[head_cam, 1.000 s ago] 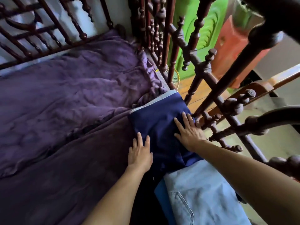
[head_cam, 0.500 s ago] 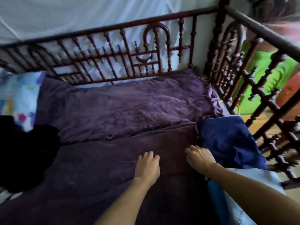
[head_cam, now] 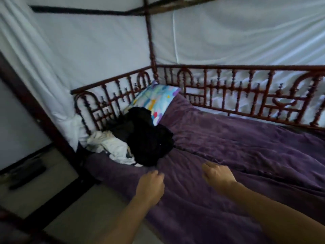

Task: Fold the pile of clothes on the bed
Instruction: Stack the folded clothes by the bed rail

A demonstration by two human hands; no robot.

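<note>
My left hand (head_cam: 150,187) and right hand (head_cam: 218,176) hover empty, loosely curled; the pile (head_cam: 133,136) lies just beyond the left. I reckon snatching the black garment (head_cam: 153,145) could drag the white clothes (head_cam: 112,148) off the bed (head_cam: 228,155).

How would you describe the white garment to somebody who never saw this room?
Find the colourful pillow against the wooden railing in the bed's corner. Before it lies a black heap; the white garment is crumpled at that heap's left, the only pale piece.

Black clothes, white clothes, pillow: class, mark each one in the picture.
Black clothes (head_cam: 149,140), head view, middle of heap.
White clothes (head_cam: 114,147), head view, crumpled middle.
Pillow (head_cam: 155,98), head view, patterned face.
</note>
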